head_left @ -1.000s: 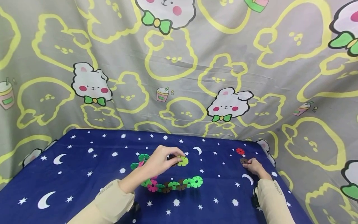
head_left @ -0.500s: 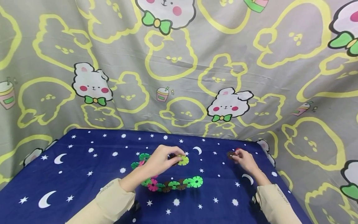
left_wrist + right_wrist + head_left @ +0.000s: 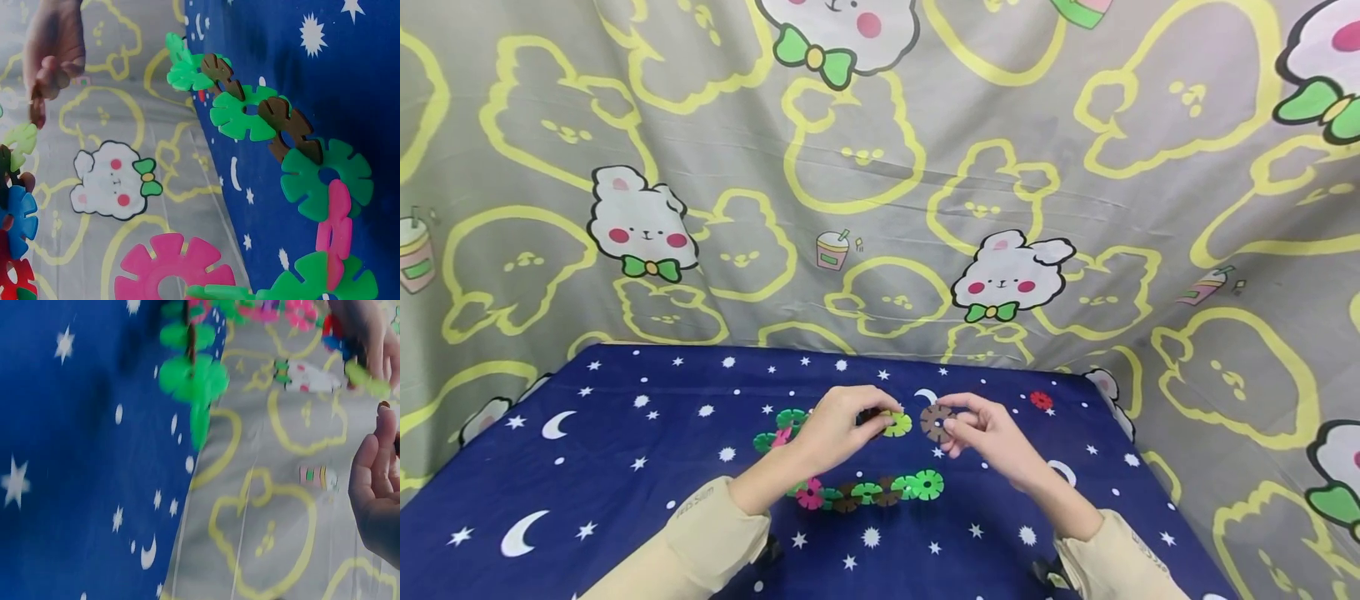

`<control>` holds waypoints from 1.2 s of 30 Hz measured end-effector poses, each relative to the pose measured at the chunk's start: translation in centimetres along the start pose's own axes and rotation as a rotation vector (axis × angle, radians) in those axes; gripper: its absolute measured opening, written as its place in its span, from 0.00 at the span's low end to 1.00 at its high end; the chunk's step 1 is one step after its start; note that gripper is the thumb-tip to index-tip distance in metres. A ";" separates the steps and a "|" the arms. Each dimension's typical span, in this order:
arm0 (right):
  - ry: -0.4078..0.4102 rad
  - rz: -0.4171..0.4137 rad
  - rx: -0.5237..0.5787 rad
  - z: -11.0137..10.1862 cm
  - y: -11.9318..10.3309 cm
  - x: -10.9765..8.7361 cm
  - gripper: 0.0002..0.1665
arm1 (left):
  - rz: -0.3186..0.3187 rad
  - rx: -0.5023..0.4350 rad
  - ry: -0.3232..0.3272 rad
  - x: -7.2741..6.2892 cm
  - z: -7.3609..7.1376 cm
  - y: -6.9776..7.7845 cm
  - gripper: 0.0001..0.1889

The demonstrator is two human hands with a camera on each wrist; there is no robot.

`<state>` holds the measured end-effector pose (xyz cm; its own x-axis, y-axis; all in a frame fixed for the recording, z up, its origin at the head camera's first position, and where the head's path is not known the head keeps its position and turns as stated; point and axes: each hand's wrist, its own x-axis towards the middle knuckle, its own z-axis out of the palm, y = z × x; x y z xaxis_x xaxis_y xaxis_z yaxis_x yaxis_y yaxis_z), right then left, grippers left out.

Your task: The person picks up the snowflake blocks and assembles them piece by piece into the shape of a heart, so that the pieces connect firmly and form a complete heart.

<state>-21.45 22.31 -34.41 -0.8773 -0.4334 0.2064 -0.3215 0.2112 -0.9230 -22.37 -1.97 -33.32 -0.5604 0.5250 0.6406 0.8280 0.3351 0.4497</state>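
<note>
My left hand [image 3: 838, 423] pinches the end of a chain of interlocked notched plastic flower discs near a yellow-green disc [image 3: 897, 424]. A brown notched disc [image 3: 936, 423] is pinched between the thumb and fingers of my right hand [image 3: 992, 437], a small gap to the right of the yellow-green one. From my left hand the chain loops round through green and pink discs to a bright green disc [image 3: 928, 484] at its other end. A blue disc [image 3: 22, 220] and a red disc [image 3: 19, 275] follow the yellow-green one in the left wrist view; my left hand hides them from the head.
A loose red disc [image 3: 1041, 401] lies at the table's right back. The dark blue cloth [image 3: 647, 517] with white stars and moons covers the table. A grey curtain [image 3: 880, 233] with cartoon prints rises behind it and along the right side.
My right hand has brought the brown disc leftwards from the table's right side, close to the yellow-green disc. The left hand has barely moved and keeps its hold on the chain.
</note>
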 end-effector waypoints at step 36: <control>0.030 0.112 0.218 2.8 -0.6 -0.1 0.26 | 0.158 0.075 0.116 0.3 1.6 0.0 0.08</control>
<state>-20.21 19.78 -34.75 -0.9144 -0.3909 0.1051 -0.1399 0.0615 -0.9883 -22.55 -0.52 -34.15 -0.4185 0.4835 0.7689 0.9027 0.3150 0.2932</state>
